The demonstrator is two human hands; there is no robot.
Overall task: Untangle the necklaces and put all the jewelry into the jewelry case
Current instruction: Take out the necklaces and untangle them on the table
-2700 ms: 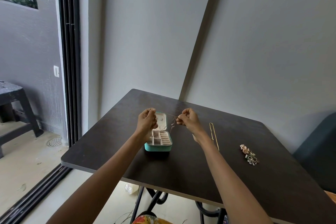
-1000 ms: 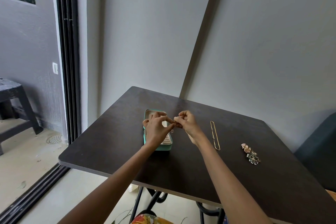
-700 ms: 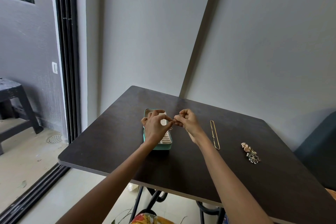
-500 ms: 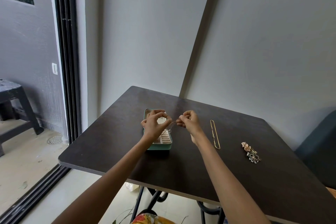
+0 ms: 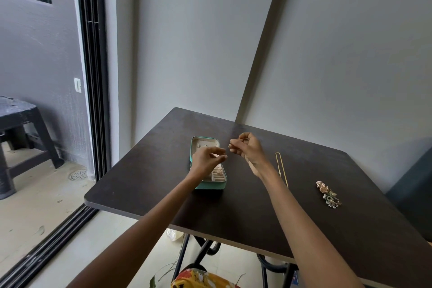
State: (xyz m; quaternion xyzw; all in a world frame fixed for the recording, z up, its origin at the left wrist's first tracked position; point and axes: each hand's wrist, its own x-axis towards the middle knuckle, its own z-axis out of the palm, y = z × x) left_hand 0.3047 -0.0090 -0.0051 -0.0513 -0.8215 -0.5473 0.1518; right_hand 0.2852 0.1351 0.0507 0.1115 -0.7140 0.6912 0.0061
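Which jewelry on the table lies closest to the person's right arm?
The gold chain necklace, stretched straight beside the right forearm; the cluster of small jewelry lies farther right.

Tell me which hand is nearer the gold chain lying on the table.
Right. The right hand is raised just left of the gold chain; the left hand is farther left, over the jewelry case.

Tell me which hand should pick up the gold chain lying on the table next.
Right. The gold chain lies just beside the right hand and forearm, while the left hand hovers over the open jewelry case, farther away. Both hands look busy pinching something fine.
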